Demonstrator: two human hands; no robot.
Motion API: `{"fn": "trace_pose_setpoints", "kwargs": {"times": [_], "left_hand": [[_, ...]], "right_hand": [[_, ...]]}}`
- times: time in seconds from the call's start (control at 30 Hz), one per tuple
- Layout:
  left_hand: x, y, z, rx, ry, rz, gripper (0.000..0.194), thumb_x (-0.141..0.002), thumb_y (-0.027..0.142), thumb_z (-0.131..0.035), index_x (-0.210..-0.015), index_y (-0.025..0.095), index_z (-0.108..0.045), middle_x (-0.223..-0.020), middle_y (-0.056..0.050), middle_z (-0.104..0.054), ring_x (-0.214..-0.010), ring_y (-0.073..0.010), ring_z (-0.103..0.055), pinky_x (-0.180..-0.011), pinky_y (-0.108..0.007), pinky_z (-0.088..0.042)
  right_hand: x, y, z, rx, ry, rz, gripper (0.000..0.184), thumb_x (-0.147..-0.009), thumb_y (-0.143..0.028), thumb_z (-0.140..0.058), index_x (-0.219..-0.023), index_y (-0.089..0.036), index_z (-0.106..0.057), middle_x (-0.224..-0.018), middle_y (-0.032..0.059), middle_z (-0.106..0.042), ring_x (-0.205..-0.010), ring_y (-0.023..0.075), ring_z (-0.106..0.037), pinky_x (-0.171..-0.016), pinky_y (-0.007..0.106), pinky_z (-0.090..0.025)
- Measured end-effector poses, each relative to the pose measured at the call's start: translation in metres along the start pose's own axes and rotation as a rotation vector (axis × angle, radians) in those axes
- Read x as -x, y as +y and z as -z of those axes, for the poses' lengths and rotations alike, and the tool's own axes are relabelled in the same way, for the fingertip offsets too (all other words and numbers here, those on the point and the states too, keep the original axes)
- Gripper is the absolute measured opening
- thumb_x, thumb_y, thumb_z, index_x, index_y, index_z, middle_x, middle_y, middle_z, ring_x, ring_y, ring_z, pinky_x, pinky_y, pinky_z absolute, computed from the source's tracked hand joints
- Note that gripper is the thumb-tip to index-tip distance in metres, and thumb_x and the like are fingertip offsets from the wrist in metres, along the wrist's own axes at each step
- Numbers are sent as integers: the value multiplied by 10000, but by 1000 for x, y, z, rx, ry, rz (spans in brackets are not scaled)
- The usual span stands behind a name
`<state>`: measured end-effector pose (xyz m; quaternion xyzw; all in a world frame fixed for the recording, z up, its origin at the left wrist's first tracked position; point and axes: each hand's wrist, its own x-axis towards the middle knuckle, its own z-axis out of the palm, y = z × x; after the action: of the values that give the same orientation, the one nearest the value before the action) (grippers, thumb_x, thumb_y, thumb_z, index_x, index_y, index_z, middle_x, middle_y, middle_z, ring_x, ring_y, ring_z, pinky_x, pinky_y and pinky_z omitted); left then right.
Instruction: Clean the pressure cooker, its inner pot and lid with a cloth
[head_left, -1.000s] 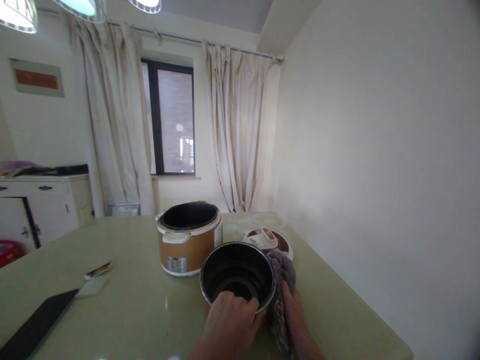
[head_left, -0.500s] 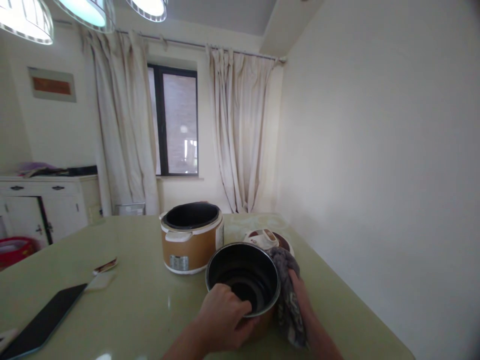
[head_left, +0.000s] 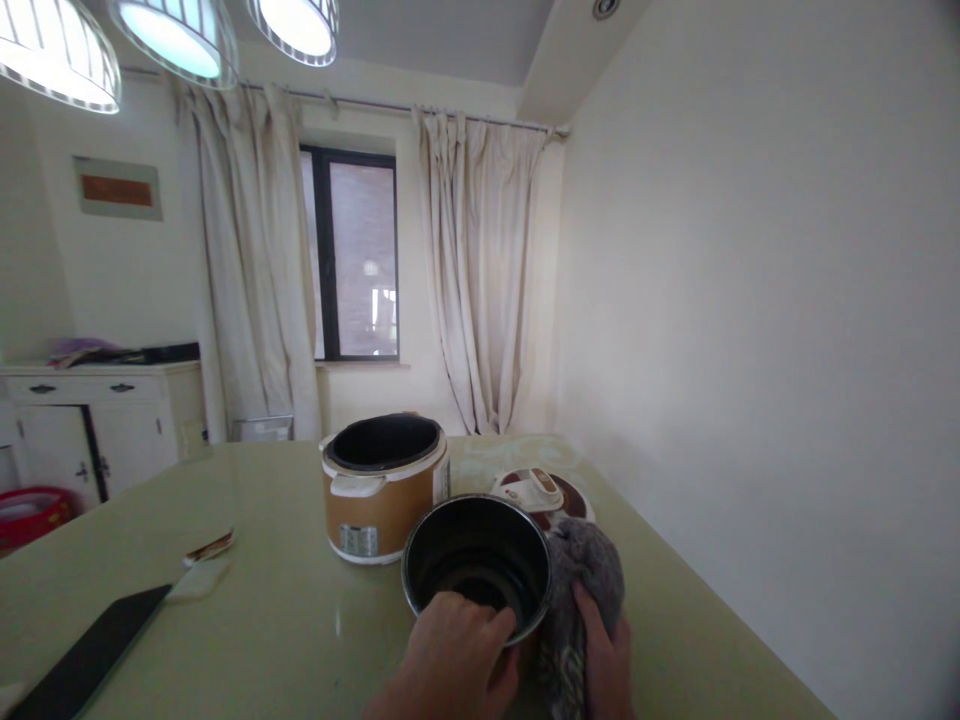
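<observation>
My left hand (head_left: 461,655) grips the near rim of a dark inner pot (head_left: 476,550), fingers over the edge and thumb outside. The pot is tilted so that its dark inside faces me. A grey patterned cloth (head_left: 585,570) is bunched in my right hand (head_left: 606,650), close against the pot's right side; whether it touches the pot I cannot tell. Just behind and left stands the tan and white rice cooker body (head_left: 382,510), open at the top. Its white and brown lid (head_left: 536,490) lies on the table behind the cloth.
The pale green table (head_left: 285,620) runs toward the curtained window. A dark flat blade-shaped object (head_left: 97,645) and a white and brown rice paddle-like piece (head_left: 206,560) lie at the left. A white wall (head_left: 735,350) rises along the right side.
My right hand and the cloth have shifted slightly right, with the cloth bunched higher. The pot has moved a little left, still in my left hand. The view has tilted up slightly.
</observation>
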<state>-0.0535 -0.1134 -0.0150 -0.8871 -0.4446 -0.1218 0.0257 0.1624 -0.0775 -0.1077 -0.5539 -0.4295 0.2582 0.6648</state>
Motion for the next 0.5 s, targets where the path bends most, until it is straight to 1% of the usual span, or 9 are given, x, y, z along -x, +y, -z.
{"fn": "trace_pose_setpoints", "kwargs": {"times": [0.1,0.17,0.2,0.27,0.3,0.37,0.43,0.47,0.5], "left_hand": [[-3,-2,1,183,95,-32,286,-903,282,-626,-1181,255,-683,-1049,-72,-797,-939,-262,-762,-830,-347,-572],[-2,-5,3,336,216,-84,552,-908,357,-683,-1434,244,-557,-1295,-115,-740,-1169,-292,-715,-1001,-386,-562],[-1,-6,5,409,281,-112,731,-888,430,-739,-1532,226,-460,-1422,-150,-670,-1291,-316,-655,-1093,-416,-526],[1,-7,5,543,385,-140,1114,-760,586,-866,-1632,200,-291,-1592,-210,-502,-1456,-373,-514,-1211,-482,-436],[2,-7,4,605,430,-127,1279,-676,632,-914,-1658,197,-220,-1631,-229,-438,-1494,-400,-464,-1230,-512,-414],[3,-7,0,695,517,-38,1509,-559,628,-978,-1688,203,-71,-1657,-256,-373,-1504,-439,-440,-1212,-558,-432],[3,-9,-4,703,603,82,1573,-581,525,-996,-1693,214,73,-1666,-267,-349,-1494,-456,-450,-1176,-583,-468],[4,-11,-4,675,634,121,1503,-644,437,-970,-1697,232,82,-1673,-255,-345,-1495,-451,-451,-1170,-583,-476],[5,-15,-3,634,645,134,1366,-717,328,-909,-1708,260,28,-1680,-228,-345,-1500,-436,-449,-1177,-574,-474]], "right_hand": [[15,-23,0,10,169,61,706,-753,-687,-750,-1217,-160,-682,-1219,179,-747,-1145,409,-706,-998,531,-592],[21,-39,0,56,167,219,677,-700,-660,-803,-1170,-182,-701,-1301,182,-708,-1218,422,-665,-1060,547,-551],[23,-47,0,66,101,284,668,-681,-659,-816,-1154,-197,-716,-1326,180,-696,-1239,428,-653,-1073,552,-542],[25,-63,-2,51,-150,324,743,-676,-663,-828,-1254,-210,-712,-1387,181,-672,-1287,429,-633,-1093,551,-530],[25,-70,-4,37,-304,298,822,-692,-673,-823,-1352,-206,-677,-1430,186,-651,-1322,424,-616,-1113,550,-516],[23,-83,-7,28,-582,190,954,-743,-730,-781,-1501,-185,-580,-1506,197,-604,-1395,408,-569,-1167,554,-464],[19,-92,-9,32,-748,79,966,-803,-837,-657,-1508,-181,-585,-1508,197,-608,-1430,387,-543,-1205,561,-413],[17,-95,-10,31,-791,43,956,-834,-888,-556,-1478,-184,-620,-1490,195,-625,-1440,375,-535,-1218,560,-391],[16,-97,-11,29,-817,26,954,-866,-917,-445,-1448,-189,-650,-1469,191,-642,-1445,360,-532,-1229,556,-375]]}}
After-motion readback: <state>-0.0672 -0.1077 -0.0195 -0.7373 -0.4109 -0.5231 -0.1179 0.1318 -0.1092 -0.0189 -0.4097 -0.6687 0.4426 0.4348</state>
